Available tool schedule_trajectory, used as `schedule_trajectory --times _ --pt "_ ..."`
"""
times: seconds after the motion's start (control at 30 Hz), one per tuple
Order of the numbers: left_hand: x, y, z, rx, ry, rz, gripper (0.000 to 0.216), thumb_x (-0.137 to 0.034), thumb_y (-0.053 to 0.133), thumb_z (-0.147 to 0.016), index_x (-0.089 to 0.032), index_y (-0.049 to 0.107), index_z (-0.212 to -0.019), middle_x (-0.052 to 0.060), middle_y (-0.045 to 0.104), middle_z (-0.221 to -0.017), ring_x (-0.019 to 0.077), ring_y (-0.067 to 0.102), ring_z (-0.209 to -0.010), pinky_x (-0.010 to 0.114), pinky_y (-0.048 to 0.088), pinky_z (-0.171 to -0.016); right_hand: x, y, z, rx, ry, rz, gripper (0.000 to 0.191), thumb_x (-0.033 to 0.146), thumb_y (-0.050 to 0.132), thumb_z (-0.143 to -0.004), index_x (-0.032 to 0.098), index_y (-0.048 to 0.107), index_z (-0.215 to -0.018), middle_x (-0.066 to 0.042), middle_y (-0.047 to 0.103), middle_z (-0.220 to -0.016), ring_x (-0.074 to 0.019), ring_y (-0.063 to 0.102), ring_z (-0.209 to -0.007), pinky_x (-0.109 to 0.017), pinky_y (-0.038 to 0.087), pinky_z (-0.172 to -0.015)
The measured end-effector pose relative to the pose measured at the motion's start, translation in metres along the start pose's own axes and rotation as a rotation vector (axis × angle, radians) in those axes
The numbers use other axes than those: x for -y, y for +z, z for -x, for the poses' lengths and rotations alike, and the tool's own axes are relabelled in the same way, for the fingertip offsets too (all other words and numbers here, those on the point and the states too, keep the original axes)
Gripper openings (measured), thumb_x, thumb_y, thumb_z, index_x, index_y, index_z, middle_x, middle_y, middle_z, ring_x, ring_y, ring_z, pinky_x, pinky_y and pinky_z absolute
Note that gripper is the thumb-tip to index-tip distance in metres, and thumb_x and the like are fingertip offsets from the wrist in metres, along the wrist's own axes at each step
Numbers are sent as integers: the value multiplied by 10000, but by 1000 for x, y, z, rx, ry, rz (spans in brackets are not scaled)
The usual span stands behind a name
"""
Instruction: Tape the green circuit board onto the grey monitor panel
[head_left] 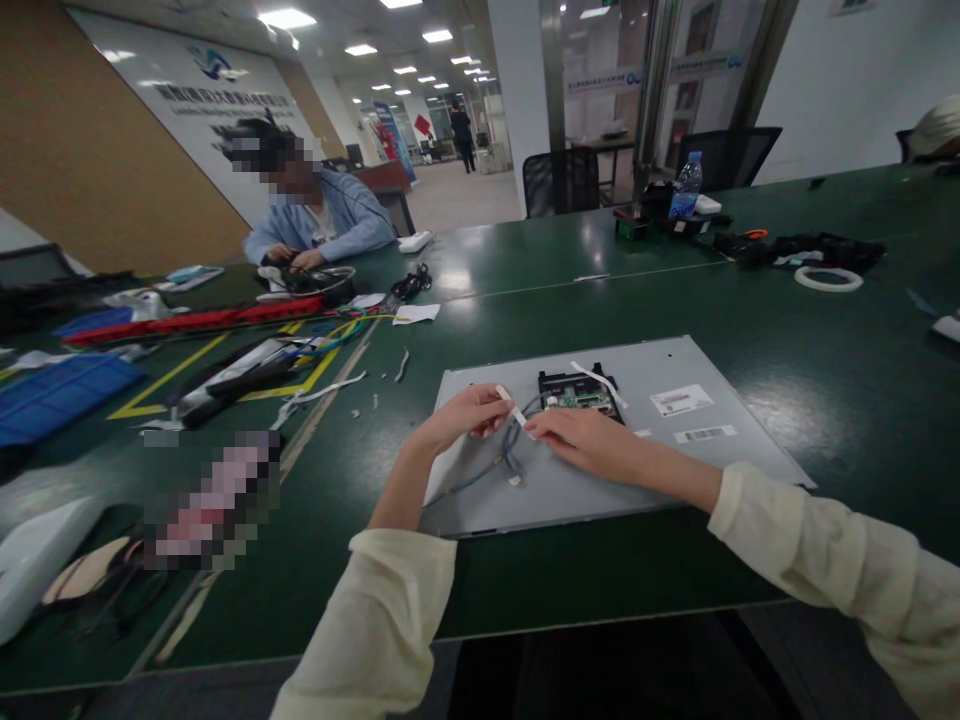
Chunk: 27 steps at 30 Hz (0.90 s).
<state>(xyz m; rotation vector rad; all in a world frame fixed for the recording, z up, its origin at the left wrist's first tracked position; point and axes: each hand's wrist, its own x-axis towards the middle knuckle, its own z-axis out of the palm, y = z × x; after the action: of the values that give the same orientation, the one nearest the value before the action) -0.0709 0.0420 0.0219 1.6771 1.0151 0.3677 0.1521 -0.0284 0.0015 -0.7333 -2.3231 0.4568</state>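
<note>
Left hand (471,412), strip (518,414) diagonally toward right

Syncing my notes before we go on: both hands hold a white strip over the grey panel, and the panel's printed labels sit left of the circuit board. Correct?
Not quite: the head view shows the printed labels right of the circuit board, not left. The left hand and right hand do hold a white strip over the grey panel.

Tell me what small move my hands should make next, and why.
Probably bring the white strip to the grey cable: your left hand and right hand hold the strip between them, and the cable lies close by on the panel.
</note>
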Motion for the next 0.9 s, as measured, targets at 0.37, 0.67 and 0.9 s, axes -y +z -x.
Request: schedule_trajectory --times 0.37,0.67,0.9 --pt "5 2 -3 -51 28 -84 302 -468 487 -861 -166 492 -859 21 659 -712 70 538 -464 157 259 -393 -1 14 -2 -267 253 -250 114 135 515 -864 167 594 -941 -31 681 -897 -127 648 -822 -261 499 -758" --pt "4 8 1 -81 88 -244 219 -395 421 -887 -187 469 -837 -6 650 -698 89 542 -434 206 418 -447 1 20 -3 -108 142 5 188 103 487 -874 149 647 -963 -70 667 -996 -168 613 -917 -314 456 -845" --pt "1 8 6 -68 86 -317 166 -329 534 -800 -190 482 -874 -12 650 -718 96 563 -474 200 433 -471 4 19 -2 -79 128 50 211 87 467 -878 139 645 -978 -80 660 -1015 -171 607 -935 -312 456 -855"
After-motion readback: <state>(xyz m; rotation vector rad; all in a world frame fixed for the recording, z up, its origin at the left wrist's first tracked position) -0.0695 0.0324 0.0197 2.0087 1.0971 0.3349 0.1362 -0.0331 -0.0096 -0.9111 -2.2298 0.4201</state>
